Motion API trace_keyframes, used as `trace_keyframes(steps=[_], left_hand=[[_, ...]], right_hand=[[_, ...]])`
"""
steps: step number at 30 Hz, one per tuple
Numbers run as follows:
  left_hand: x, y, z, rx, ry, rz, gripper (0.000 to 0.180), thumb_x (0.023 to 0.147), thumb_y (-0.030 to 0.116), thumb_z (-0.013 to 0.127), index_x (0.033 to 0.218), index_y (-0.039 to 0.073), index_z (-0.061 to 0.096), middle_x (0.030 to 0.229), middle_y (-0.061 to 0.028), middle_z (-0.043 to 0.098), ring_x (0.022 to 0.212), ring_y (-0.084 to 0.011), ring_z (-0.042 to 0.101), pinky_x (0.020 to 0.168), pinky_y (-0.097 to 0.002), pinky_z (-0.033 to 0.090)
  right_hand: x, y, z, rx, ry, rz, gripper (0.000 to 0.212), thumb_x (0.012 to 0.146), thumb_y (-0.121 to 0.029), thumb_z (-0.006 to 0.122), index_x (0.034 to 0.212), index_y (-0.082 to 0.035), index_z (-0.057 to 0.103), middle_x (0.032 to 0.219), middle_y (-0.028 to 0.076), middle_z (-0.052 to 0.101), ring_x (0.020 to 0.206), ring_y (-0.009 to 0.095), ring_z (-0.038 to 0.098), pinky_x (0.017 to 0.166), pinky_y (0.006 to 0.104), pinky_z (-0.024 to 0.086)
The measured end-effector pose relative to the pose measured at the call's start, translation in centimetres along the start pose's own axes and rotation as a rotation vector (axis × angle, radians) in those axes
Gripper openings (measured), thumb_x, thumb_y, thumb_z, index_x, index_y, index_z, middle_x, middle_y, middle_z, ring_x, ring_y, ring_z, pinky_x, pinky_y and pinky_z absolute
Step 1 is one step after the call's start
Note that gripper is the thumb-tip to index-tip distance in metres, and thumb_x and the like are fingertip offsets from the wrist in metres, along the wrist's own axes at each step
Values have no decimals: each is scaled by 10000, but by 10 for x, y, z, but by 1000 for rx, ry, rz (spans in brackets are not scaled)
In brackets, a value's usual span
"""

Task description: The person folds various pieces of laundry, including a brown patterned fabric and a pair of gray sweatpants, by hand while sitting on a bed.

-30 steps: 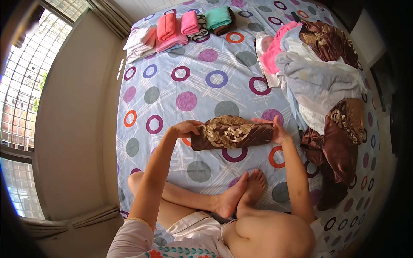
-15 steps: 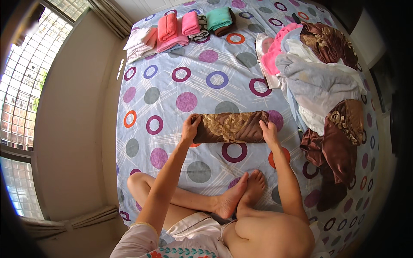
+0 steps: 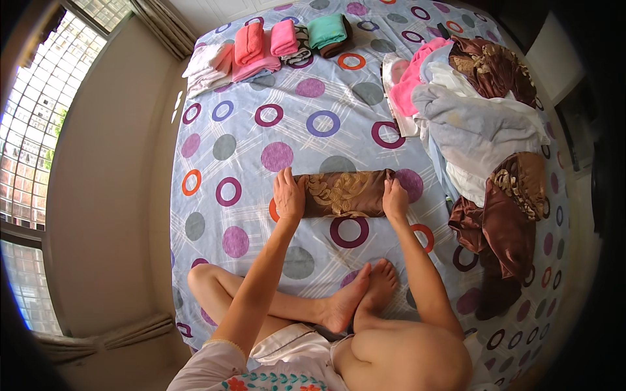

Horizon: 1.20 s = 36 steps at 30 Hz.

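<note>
A folded brown satin cloth [image 3: 345, 194] with a raised gold pattern lies on the bed in front of me as a long, flat bundle. My left hand [image 3: 289, 194] rests against its left end, fingers stretched out and the thumb side touching the edge. At the other end my right hand [image 3: 395, 197] is closed, pinching the upper right corner. The underside of the bundle is hidden. My bare feet [image 3: 365, 290] are crossed just below it.
Folded towels stand at the far left: white [image 3: 208, 64], coral [image 3: 250, 44], pink [image 3: 283, 38] and green [image 3: 327, 30]. A loose heap of grey cloth [image 3: 466, 117] and brown satin pieces [image 3: 512, 228] lies on the right. The patterned bedsheet [image 3: 261, 176] spreads beneath everything.
My left hand has gone from gripping the bundle's left end to lying straight-fingered against it. My right hand has shifted slightly left, and the bundle looks a bit shorter.
</note>
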<state>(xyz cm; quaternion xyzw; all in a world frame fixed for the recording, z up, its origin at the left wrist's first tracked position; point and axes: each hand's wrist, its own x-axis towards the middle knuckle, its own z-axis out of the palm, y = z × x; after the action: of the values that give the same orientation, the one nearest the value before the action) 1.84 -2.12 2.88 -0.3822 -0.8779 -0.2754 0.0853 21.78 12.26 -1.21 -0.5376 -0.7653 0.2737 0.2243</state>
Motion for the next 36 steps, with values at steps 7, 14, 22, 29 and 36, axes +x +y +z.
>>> trace_keyframes(steps=[7, 14, 22, 29, 36], left_hand=[[-42, 58, 3, 77, -323, 484, 506, 830, 365, 471, 1272, 135, 384, 1353, -64, 305, 1279, -303, 191, 1017, -534, 106], [-39, 47, 17, 121, -426, 437, 517, 847, 419, 410, 1295, 168, 355, 1387, -33, 251, 1292, -293, 158, 1010, -553, 84], [-41, 39, 24, 119, -500, 483, 542, 820, 330, 410, 1317, 136, 315, 1390, -74, 235, 1309, -302, 108, 1009, -568, 57], [-35, 29, 16, -75, -363, 384, 544, 802, 286, 446, 1242, -25, 371, 1344, -145, 306, 1269, -305, 223, 1039, -403, 169], [-34, 25, 9, 30, -281, 199, 676, 710, 502, 531, 1252, 118, 408, 1319, -178, 314, 1231, -400, 225, 1017, -515, 125]], right_hand=[[-1, -2, -6, -26, -32, 23, 218, 860, -221, 455, 818, -7, 469, 728, 234, 582, 711, 420, 553, 611, 491, 423], [6, -26, -33, -296, 159, -239, 329, 781, -55, 467, 1105, -21, 423, 1062, 185, 496, 971, 340, 492, 790, 407, 402], [-28, -69, 25, -218, -225, -645, 409, 878, -322, 394, 1226, -112, 439, 1272, 113, 409, 1205, 272, 334, 1011, 531, 114], [-28, -62, 27, -276, -165, -650, 446, 870, -360, 397, 1261, -145, 407, 1296, 80, 385, 1222, 263, 301, 1033, 501, 96], [-27, -50, 15, -345, -99, -571, 460, 829, -355, 464, 1225, -123, 432, 1254, 86, 416, 1204, 264, 326, 992, 585, 102]])
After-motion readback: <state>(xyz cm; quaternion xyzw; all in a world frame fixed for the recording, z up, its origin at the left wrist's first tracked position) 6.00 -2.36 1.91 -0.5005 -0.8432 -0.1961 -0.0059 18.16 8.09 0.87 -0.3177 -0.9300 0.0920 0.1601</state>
